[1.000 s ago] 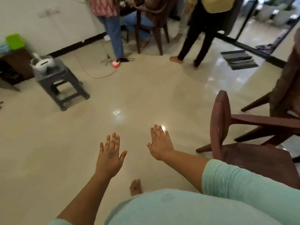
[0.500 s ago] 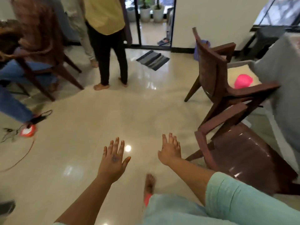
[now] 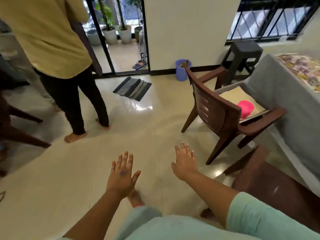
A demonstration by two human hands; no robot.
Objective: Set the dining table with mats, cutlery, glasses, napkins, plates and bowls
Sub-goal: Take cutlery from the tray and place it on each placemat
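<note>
Room: a glossy cream tiled floor (image 3: 72,179) runs from the lower frame up to a sliding door at upper centre, with potted plants (image 3: 117,32) beyond the glass.
Left hand (image 3: 122,175): lower centre, palm down over the floor, fingers straight and spread; this grip has hold of nothing.
Right hand (image 3: 185,163): just right of it and apart, palm down, fingers straight and close together; the grip is empty too.
Sleeve (image 3: 270,220): pale green, at the lower right.
Chairs: a brown armchair (image 3: 214,111) at centre right, another brown seat (image 3: 277,186) below it near the right arm.
Worktop (image 3: 284,94): right edge, under a grey cloth, the armchair pushed against it.
Mat (image 3: 301,70): one floral mat lies on the worktop at upper right.
Pink object (image 3: 245,108): beyond the armchair's armrest; I cannot tell what it is.
Onlooker (image 3: 52,49): yellow top, dark trousers, barefoot, upper left.
Doormat (image 3: 132,88): striped, before the door.
Bucket (image 3: 181,70): lilac, against the wall.
Stool (image 3: 242,59): dark, under the window.
</note>
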